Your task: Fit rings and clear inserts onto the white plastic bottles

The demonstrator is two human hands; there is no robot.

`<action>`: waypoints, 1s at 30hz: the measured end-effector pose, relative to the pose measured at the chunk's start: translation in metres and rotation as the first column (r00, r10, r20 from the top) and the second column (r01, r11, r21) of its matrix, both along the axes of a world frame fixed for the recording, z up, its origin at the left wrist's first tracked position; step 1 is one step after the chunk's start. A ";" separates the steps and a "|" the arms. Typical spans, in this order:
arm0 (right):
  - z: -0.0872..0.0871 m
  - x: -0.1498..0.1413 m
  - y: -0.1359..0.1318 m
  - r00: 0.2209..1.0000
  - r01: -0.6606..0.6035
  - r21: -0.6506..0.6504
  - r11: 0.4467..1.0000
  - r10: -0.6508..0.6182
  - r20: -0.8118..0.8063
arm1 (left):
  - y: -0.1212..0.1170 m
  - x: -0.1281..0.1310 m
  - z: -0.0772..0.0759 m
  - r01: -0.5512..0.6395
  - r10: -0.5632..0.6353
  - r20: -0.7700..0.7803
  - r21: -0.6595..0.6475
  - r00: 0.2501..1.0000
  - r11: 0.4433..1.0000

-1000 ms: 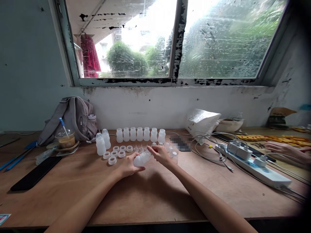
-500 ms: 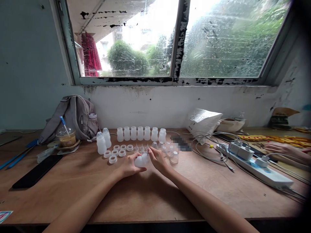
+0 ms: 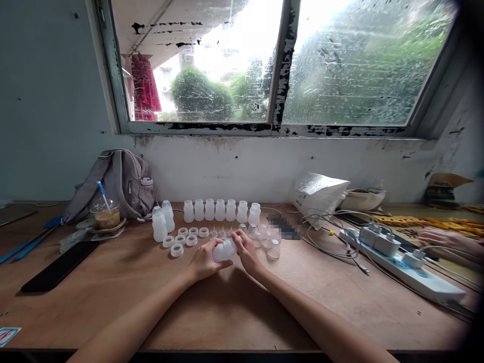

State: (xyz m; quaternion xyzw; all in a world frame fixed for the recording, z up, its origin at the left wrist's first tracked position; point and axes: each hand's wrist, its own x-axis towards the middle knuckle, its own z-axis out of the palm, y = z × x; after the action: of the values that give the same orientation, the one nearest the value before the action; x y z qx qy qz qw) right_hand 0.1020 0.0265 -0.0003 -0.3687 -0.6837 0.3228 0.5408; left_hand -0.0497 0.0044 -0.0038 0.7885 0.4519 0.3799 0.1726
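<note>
My left hand (image 3: 203, 262) grips a small white plastic bottle (image 3: 223, 250) lying on its side just above the wooden table (image 3: 234, 302). My right hand (image 3: 246, 249) closes its fingers around the bottle's neck end. Behind the hands lie several white screw rings (image 3: 181, 239), clear teats (image 3: 221, 233) and clear caps (image 3: 273, 248). A row of several upright white bottles (image 3: 220, 210) stands near the wall, with two capped bottles (image 3: 162, 222) to its left.
A grey backpack (image 3: 113, 184) and an iced drink cup (image 3: 106, 214) sit at the back left, a black phone (image 3: 56, 272) lies at the left. A white bag (image 3: 319, 194), cables and a power strip (image 3: 408, 269) fill the right, where another person's hand (image 3: 442, 237) rests.
My right hand has closed in onto the bottle's neck end. The view has shifted slightly left, so the table items sit a little further right.
</note>
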 end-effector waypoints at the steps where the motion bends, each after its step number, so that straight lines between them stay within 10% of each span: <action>1: 0.002 -0.001 0.000 0.996 -0.076 -0.065 0.995 0.073 -0.051 | 0.001 0.001 -0.001 0.018 -0.018 0.028 -0.016 0.999 1.000; 7: 0.006 0.001 0.006 0.920 -0.362 -0.225 0.905 0.307 -0.245 | 0.004 -0.004 -0.007 0.186 -0.165 0.184 -0.100 0.969 0.978; 23: -0.008 0.004 0.010 0.931 -0.365 -0.221 0.905 0.354 -0.088 | 0.019 -0.012 -0.014 0.106 -0.097 0.161 -0.046 0.982 0.993; 30: -0.007 0.004 0.010 0.943 -0.331 -0.222 0.917 0.313 -0.114 | 0.013 -0.013 0.048 0.020 -0.081 0.209 0.280 0.974 0.960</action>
State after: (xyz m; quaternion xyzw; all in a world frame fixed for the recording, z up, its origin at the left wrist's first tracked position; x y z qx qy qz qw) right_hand 0.1063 0.0362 -0.0069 -0.3008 -0.6703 0.5007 0.4577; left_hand -0.0626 0.0169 0.0442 0.7696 0.3523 0.5190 0.1194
